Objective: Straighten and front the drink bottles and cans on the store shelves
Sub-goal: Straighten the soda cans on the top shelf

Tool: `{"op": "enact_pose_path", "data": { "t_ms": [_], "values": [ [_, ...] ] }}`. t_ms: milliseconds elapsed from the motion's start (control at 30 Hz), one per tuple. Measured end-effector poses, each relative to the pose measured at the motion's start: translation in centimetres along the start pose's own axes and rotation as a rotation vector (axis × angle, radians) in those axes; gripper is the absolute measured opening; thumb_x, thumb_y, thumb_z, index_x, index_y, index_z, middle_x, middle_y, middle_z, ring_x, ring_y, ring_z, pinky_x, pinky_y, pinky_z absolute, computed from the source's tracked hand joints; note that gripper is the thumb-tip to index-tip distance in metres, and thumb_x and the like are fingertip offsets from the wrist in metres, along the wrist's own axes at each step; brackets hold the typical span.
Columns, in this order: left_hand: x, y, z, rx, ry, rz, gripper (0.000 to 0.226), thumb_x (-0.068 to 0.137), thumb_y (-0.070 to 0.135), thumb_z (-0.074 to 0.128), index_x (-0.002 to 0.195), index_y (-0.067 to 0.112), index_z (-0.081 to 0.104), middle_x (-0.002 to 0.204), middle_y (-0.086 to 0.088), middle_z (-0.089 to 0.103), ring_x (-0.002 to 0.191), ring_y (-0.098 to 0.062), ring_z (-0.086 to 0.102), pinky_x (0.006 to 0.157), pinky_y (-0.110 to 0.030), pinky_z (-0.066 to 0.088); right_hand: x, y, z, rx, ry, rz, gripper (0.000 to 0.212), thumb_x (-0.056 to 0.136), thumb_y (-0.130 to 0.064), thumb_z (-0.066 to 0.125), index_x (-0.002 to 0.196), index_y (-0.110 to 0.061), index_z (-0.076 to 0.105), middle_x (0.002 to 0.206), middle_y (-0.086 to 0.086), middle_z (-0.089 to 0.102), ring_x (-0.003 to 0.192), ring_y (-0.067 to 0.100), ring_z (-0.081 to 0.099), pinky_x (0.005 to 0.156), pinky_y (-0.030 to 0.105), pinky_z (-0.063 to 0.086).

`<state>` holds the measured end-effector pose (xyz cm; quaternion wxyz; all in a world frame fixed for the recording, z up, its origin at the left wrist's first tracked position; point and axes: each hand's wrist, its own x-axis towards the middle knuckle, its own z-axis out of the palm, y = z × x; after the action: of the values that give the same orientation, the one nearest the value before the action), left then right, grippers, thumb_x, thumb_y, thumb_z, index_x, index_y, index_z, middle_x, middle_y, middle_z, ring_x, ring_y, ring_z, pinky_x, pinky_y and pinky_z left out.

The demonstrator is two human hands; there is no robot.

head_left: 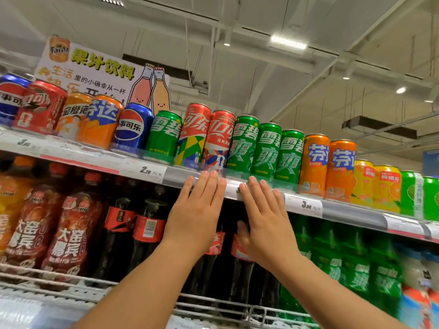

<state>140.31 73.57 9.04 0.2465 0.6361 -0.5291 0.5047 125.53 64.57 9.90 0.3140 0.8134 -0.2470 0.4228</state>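
A row of cans lines the top shelf point(180, 175) behind a clear plastic lip. From the left stand a blue Pepsi can point(134, 127), a green Sprite can point(164, 135), two tall red cola cans point(206, 136), three tall green Sprite cans point(266, 150) and two orange Fanta cans point(329, 167). My left hand point(197, 210) is raised flat, fingers straight, fingertips at the shelf's front edge below the red cans. My right hand point(266, 219) is flat beside it, fingertips at the edge below the green cans. Neither hand holds anything.
Below the top shelf stand dark cola bottles point(133, 231), reddish-brown bottles point(69, 231) at left and green Sprite bottles point(344, 262) at right. Price tags point(308, 205) run along the shelf edge. A juice sign point(95, 70) stands behind the left cans. Wire rails point(71, 281) front the lower shelf.
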Motion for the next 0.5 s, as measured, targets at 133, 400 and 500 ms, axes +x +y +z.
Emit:
{"op": "enact_pose_path", "data": {
  "t_ms": [133,400,500],
  "values": [
    [0.1,-0.2,0.8,0.048,-0.022,-0.014,0.071,0.081,0.019,0.030,0.150,0.005,0.026,0.155,-0.020,0.029,0.144,-0.034,0.025,0.117,-0.051,0.018,0.3,-1.0,0.9,0.003,0.020,0.083,0.084,0.071,-0.025,0.057,0.150,-0.013,0.033,0.159,0.011,0.025,0.147,0.031,0.019,0.119,0.043,0.002],
    [0.8,-1.2,-1.8,0.094,-0.231,0.059,0.097,0.079,0.028,0.056,0.153,0.015,-0.005,0.161,-0.007,-0.005,0.148,-0.025,-0.006,0.120,-0.043,-0.001,0.3,-1.0,0.4,0.008,-0.028,0.061,0.091,0.074,-0.026,0.057,0.155,-0.016,0.016,0.163,0.008,0.007,0.150,0.027,-0.001,0.115,0.038,-0.019],
    [0.7,-4.2,-3.9,0.184,-0.317,0.073,0.092,0.080,0.026,0.054,0.154,0.017,0.001,0.161,-0.007,0.000,0.147,-0.027,0.001,0.120,-0.042,0.010,0.4,-1.0,0.3,0.015,-0.038,0.068,0.094,0.073,-0.031,0.055,0.155,-0.015,0.012,0.163,0.009,0.004,0.149,0.029,-0.004,0.114,0.039,-0.022]
  ]
}}
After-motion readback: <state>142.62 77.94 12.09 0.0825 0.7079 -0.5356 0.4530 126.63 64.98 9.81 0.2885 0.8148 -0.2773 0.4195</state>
